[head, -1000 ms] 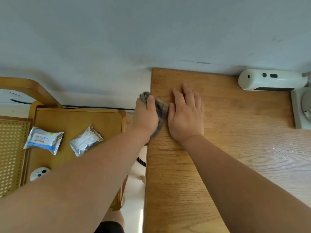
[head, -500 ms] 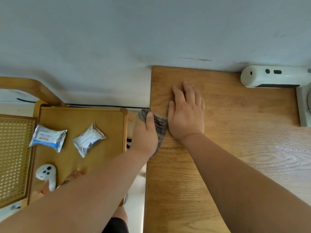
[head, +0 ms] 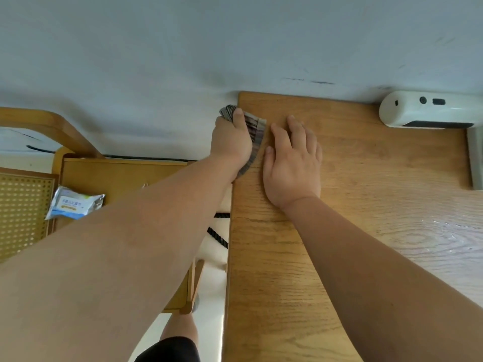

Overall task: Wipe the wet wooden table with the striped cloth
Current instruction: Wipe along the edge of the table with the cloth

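Observation:
The wooden table [head: 366, 194] fills the right half of the view, its far edge against the wall. My left hand [head: 231, 141] grips the grey striped cloth [head: 254, 131] at the table's left edge near the far corner; the cloth bunches over the edge, and part of it lies under the hand. Flat on the tabletop just right of the cloth lies my right hand [head: 294, 163], fingers spread, holding nothing. A wet sheen with droplets [head: 444, 231] shows on the table at the right.
A white oblong device [head: 428, 109] lies on the table's far right by the wall, a grey object [head: 475, 158] beside it. Left of the table stands a lower wooden side table [head: 125, 176] with a wipes packet [head: 75, 203]. A black cord [head: 218, 237] hangs in the gap.
My left hand slid the cloth back along the table's left edge, then forward to the far corner. My right hand stays flat on the tabletop.

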